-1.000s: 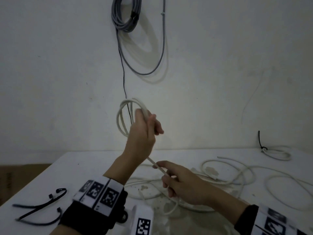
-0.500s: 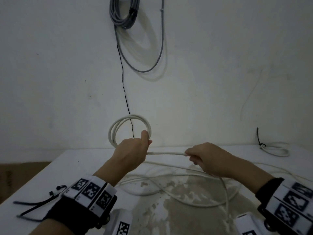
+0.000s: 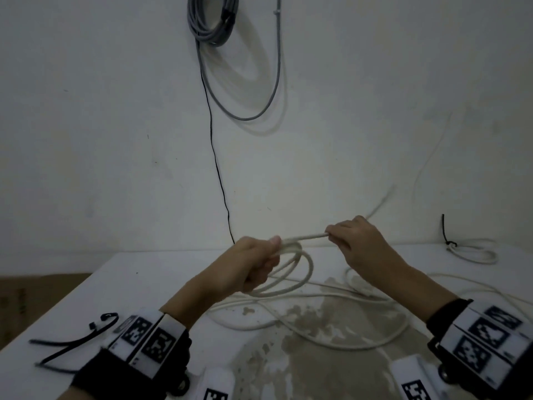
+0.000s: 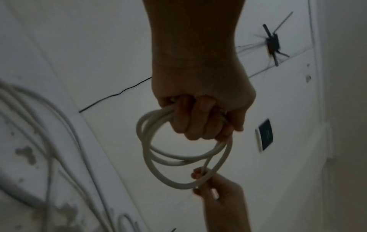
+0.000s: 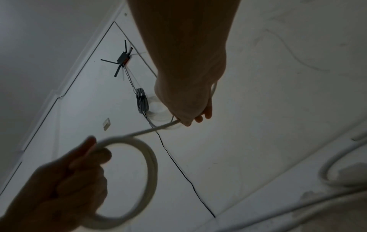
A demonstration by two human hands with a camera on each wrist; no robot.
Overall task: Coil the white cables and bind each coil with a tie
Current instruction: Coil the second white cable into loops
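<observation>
**Two hands winding a white cable into a coil above a table**

Compared with half a second earlier, the coil [image 3: 291, 269] has swung down: its loops stood upright above the left hand then, and now hang below and to the right of the fist, tilted toward the table. The right hand has moved closer to the left, so the straight run between them is shorter.

From left to right in the head view: at 8 o'clock, loose black ties [image 3: 72, 342] lie on the white table [image 3: 138, 284]. Near the centre, the left hand [image 3: 253, 264] is closed in a fist around the top of the coil, thumb pressed on the bundle; the left wrist view shows about three loops hanging from the curled fingers [image 4: 198, 119]. A short straight length of the white cable [image 3: 308, 235] runs almost level, rising slightly toward 3 o'clock, into the right hand [image 3: 357, 243], which pinches it between thumb and fingers. The rest of the cable trails in slack curves over the table at 5 o'clock, across a stained patch [image 3: 302, 336].

At 3 o'clock, a finished coil [image 3: 473, 252] bound with a black tie lies near the table's far edge. On the wall at 12 o'clock hangs a grey cable bundle [image 3: 210, 21], with a thin black wire [image 3: 216, 157] dropping behind the hands.
</observation>
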